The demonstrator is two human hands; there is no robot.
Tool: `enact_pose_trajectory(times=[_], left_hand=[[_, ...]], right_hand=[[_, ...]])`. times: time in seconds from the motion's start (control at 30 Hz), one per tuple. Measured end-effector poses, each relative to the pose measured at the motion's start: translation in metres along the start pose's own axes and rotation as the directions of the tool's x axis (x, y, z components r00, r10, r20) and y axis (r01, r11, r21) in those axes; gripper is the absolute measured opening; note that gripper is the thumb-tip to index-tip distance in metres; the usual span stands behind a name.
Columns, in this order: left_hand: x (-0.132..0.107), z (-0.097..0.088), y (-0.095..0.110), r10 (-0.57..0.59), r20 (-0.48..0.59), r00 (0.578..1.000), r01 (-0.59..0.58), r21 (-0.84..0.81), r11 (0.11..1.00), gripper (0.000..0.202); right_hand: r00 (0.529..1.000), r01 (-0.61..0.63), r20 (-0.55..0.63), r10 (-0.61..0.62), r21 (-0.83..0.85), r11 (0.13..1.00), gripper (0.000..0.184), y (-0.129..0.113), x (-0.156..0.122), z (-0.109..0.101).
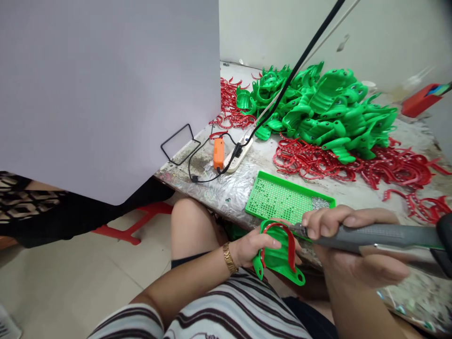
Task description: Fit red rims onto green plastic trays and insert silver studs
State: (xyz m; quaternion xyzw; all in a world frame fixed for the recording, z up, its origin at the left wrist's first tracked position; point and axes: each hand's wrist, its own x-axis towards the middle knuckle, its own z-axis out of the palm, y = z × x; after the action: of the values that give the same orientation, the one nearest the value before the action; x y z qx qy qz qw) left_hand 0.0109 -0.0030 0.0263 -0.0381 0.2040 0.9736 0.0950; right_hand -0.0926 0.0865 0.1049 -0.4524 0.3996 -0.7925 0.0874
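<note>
My left hand (252, 247), with a gold-coloured watch band at the wrist, grips a curved green plastic piece (278, 254). Along the inside of that piece runs a red curved strip (291, 249) with small pale marks. My right hand (348, 235) is wrapped round a grey electric screwdriver (384, 238). Its tip points left and meets the upper edge of the green piece; the exact contact point is too small to make out. Just beyond my hands lies a shallow green perforated tray (275, 200), with small silvery screws (319, 203) heaped at its right end.
A big pile of green plastic pieces (328, 103) and scattered red strips (395, 167) cover the back of the table. A power strip (238, 155), an orange adapter (219, 153) and a hanging black cable (293, 73) are left of centre. A flat grey area (109, 94) blocks the left.
</note>
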Motion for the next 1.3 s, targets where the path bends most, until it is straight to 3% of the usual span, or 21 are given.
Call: enact_pose_trajectory(times=[0.37,0.53,0.93,1.03,1.13,1.17,1.23,1.3], left_hand=[[-0.001,0.0,0.0,0.043,-0.015,0.999,-0.042,0.056,0.998,0.062],[-0.001,0.001,-0.002,0.076,-0.028,0.997,-0.074,0.085,0.994,0.057],[0.0,0.003,-0.002,0.028,-0.094,0.995,-0.025,0.041,0.999,0.061],[0.0,0.001,-0.002,-0.037,-0.04,0.999,0.037,0.013,0.999,0.058],[-0.005,-0.009,-0.007,-0.074,-0.053,0.996,0.074,-0.001,0.997,0.054],[-0.007,-0.013,-0.009,-0.078,-0.076,0.994,0.078,-0.011,0.997,0.054],[-0.013,-0.02,-0.012,-0.087,-0.107,0.99,0.084,-0.035,0.996,0.055],[-0.017,-0.025,-0.015,-0.088,-0.099,0.991,0.083,-0.054,0.995,0.057]], right_hand=[[0.998,-0.011,0.057,0.011,-0.002,1.0,0.036,0.004,-0.002,0.001],[0.998,-0.069,0.01,0.069,-0.028,0.997,0.021,-0.001,0.002,0.009],[0.99,-0.134,-0.042,0.135,0.017,0.991,0.009,0.004,0.0,0.009],[0.985,-0.166,0.046,0.164,0.044,0.985,0.016,0.002,0.004,0.002],[0.971,-0.184,0.165,0.171,0.069,0.981,0.037,-0.004,0.014,-0.021],[0.978,-0.159,0.143,0.149,0.062,0.985,0.043,-0.005,0.018,-0.03],[0.997,-0.073,-0.025,0.073,0.0,0.997,0.047,-0.003,0.025,-0.046],[0.981,-0.059,-0.19,0.04,-0.1,0.993,0.044,0.006,0.027,-0.055]])
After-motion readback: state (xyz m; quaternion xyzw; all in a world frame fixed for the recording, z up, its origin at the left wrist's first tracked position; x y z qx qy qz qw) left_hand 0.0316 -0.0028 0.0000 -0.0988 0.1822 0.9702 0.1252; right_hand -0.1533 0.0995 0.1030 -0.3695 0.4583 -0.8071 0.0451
